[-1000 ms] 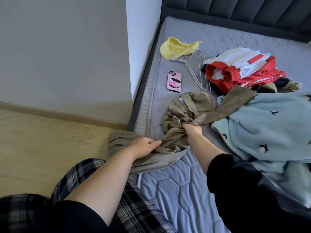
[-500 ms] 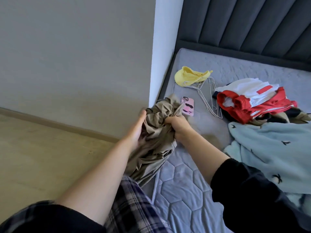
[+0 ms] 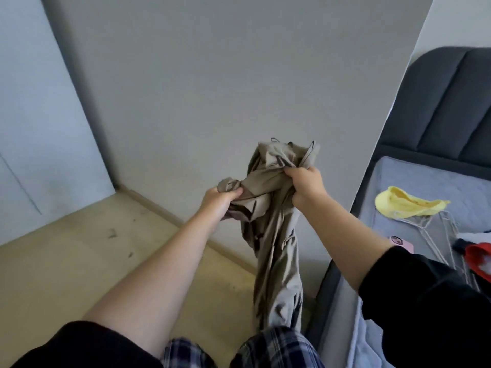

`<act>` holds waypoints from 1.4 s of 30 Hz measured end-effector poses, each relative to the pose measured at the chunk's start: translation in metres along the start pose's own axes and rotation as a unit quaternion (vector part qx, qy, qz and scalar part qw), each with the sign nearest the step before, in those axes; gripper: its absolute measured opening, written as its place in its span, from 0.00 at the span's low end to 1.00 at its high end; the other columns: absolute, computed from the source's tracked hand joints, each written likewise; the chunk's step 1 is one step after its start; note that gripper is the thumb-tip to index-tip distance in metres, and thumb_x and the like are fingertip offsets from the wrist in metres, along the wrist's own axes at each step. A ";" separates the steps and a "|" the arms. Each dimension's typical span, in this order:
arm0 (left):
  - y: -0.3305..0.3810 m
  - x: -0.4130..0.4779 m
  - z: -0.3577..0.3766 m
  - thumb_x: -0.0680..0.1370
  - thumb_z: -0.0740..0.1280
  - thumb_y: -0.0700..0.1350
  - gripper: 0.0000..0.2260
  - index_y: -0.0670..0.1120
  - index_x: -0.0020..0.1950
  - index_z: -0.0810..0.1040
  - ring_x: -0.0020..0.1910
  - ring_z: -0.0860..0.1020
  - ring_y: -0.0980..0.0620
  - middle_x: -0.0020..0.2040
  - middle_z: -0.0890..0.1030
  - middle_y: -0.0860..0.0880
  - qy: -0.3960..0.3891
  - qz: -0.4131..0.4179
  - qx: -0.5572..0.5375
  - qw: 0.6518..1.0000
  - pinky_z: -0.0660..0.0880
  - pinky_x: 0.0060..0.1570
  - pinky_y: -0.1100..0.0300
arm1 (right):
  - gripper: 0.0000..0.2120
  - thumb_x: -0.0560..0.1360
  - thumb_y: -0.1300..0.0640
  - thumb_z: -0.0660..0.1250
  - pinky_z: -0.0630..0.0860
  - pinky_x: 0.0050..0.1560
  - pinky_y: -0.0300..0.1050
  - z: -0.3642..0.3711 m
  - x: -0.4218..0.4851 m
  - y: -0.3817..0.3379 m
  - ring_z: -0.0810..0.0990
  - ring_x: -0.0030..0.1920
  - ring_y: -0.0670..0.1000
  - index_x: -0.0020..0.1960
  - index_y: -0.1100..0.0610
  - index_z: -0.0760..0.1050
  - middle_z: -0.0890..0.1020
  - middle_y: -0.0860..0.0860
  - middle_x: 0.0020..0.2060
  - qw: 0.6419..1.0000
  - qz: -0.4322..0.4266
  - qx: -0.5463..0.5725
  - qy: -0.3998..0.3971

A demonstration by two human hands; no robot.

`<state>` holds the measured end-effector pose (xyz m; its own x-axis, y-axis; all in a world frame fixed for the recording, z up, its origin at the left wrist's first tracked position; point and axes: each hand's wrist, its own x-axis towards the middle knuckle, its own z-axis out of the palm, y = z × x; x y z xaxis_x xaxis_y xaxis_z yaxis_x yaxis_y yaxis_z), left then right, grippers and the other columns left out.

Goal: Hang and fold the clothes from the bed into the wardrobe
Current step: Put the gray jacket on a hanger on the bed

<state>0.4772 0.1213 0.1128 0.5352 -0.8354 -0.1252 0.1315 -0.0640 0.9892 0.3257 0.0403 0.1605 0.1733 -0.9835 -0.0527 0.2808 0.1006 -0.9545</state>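
Note:
A khaki garment hangs bunched in the air in front of the grey wall, its long part trailing down to my knees. My left hand grips a crumpled end of it on the left. My right hand grips the upper bunch, fingers curled round the cloth. Both hands are off the bed, to its left. On the mattress lie a yellow cloth and a red and white garment at the right edge.
Thin metal hangers lie on the mattress by the yellow cloth, next to a pink phone. A dark padded headboard stands behind the bed. Wooden floor spreads to the left below the wall. My legs wear plaid trousers.
Both hands have lifted the khaki garment off the bed and carried it left, in front of the wall. My view has swung left and up, so most of the clothes pile has left the frame.

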 end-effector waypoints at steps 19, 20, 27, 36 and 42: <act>0.076 -0.004 -0.035 0.79 0.65 0.46 0.11 0.42 0.59 0.79 0.57 0.80 0.44 0.56 0.82 0.42 -0.029 0.068 -0.066 0.995 0.73 0.62 0.48 | 0.11 0.79 0.68 0.59 0.77 0.57 0.47 0.063 -0.030 -0.028 0.81 0.55 0.55 0.57 0.61 0.76 0.82 0.58 0.53 0.926 -0.053 -0.194 -0.319; 0.076 -0.001 -0.036 0.80 0.65 0.43 0.09 0.41 0.57 0.79 0.57 0.80 0.43 0.56 0.82 0.42 0.013 0.070 -0.059 0.996 0.73 0.62 0.47 | 0.08 0.80 0.65 0.60 0.77 0.57 0.47 0.061 -0.026 -0.029 0.81 0.55 0.55 0.57 0.62 0.76 0.81 0.58 0.53 0.934 -0.050 -0.197 -0.295; 0.080 0.015 -0.061 0.81 0.59 0.36 0.09 0.46 0.50 0.77 0.54 0.77 0.47 0.53 0.80 0.43 0.132 0.117 -0.041 0.983 0.72 0.63 0.52 | 0.06 0.81 0.61 0.61 0.76 0.55 0.53 0.043 -0.001 -0.043 0.80 0.50 0.56 0.49 0.63 0.75 0.80 0.58 0.47 0.995 -0.030 -0.056 -0.075; 0.079 0.011 -0.079 0.74 0.66 0.62 0.14 0.53 0.50 0.76 0.56 0.75 0.52 0.49 0.78 0.58 0.041 0.125 0.158 0.979 0.69 0.54 0.59 | 0.07 0.80 0.65 0.60 0.77 0.55 0.52 0.038 -0.003 -0.068 0.81 0.49 0.55 0.52 0.60 0.76 0.82 0.55 0.47 0.996 -0.026 -0.035 -0.084; 0.060 0.016 -0.066 0.73 0.72 0.51 0.33 0.44 0.74 0.62 0.67 0.70 0.43 0.70 0.69 0.44 0.021 0.067 0.377 0.923 0.68 0.64 0.54 | 0.07 0.80 0.66 0.58 0.77 0.53 0.48 0.052 -0.022 -0.075 0.80 0.48 0.52 0.53 0.60 0.75 0.81 0.54 0.47 0.986 -0.070 -0.041 -0.149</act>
<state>0.5484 0.1399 0.1649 0.5389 -0.8422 0.0153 -0.5487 -0.3372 0.7650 0.3499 0.0619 0.2480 0.4105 -0.8979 0.1589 0.2473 -0.0581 -0.9672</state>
